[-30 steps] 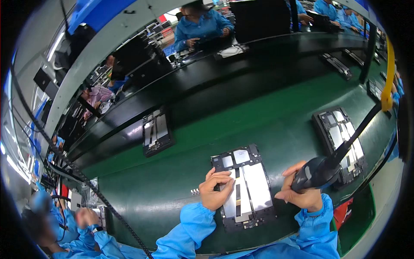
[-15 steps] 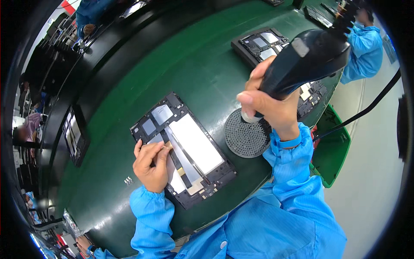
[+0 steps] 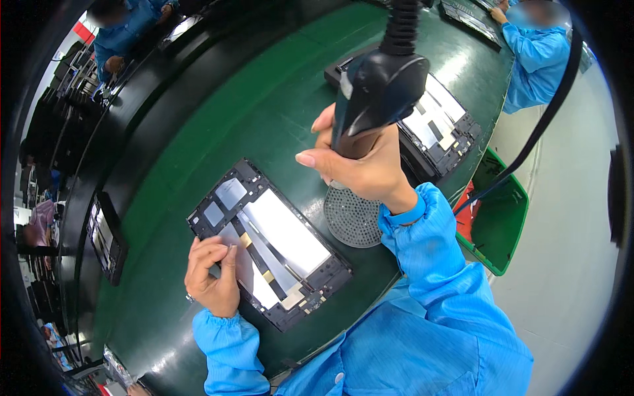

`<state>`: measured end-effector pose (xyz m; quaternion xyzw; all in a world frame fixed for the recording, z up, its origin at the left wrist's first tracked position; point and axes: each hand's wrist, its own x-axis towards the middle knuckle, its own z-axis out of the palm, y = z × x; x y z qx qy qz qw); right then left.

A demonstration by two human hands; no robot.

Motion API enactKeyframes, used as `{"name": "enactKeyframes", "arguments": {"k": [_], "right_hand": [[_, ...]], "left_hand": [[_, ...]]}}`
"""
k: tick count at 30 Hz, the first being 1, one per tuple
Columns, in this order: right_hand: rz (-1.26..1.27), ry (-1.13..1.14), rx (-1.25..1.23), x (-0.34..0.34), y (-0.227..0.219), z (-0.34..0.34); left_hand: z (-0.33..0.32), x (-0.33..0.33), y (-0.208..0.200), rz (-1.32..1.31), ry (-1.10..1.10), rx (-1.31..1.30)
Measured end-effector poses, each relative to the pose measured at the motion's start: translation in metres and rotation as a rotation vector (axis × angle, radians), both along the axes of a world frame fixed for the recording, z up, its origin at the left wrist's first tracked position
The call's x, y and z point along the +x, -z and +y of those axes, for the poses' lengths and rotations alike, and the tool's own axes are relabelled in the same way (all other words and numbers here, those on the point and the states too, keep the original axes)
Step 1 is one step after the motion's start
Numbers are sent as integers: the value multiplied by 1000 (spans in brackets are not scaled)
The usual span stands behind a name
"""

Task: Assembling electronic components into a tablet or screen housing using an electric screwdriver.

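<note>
An opened tablet (image 3: 290,228) lies tilted on the green table, its battery, ribbon cables and boards bare. My left hand (image 3: 214,280) is at its left edge, thumb and fingers drawn together in a pinch. Whatever sits between those fingertips, if anything, is too small to make out. A black electric screwdriver (image 3: 376,96) with a ribbed cord sleeve is gripped in my right hand (image 3: 373,175), to the right of the tablet. Behind that hand lies a round grey plate full of small holes (image 3: 353,221), partly covered; the screwdriver's tip is hidden.
Another opened tablet (image 3: 439,125) lies on a dark block at the back right. Beyond the table's right edge stands a green bin (image 3: 505,228) with something red inside. A further device (image 3: 104,237) rests far left. Co-workers in blue sit at the upper left and upper right.
My left hand has come off the gold-taped ribbon cable toward the tablet's left edge. My right hand has lifted the screwdriver and moved left over the holed plate. The whole view has shifted somewhat.
</note>
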<state>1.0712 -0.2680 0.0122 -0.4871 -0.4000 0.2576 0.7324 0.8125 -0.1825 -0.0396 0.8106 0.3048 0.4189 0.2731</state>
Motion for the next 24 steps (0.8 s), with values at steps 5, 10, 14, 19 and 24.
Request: {"name": "enactKeyframes", "arguments": {"k": [5,10,14,19,24], "right_hand": [[-29,-9,-25,-2,10,7],[-24,-7,-15,-3,15,8],[-27,-24,-15,-8,14,12],[-19,-29,-2,-21,16,20],[-24,-31,-42,-42,12,33]], "left_hand": [[14,-24,3,-93,-75,-36],[17,-44,-1,-20,-143,-115],[21,-71,2,-10,-157,-158],[23,-93,-6,-66,-254,-223],[20,-120,-12,-131,-348,-423]]}}
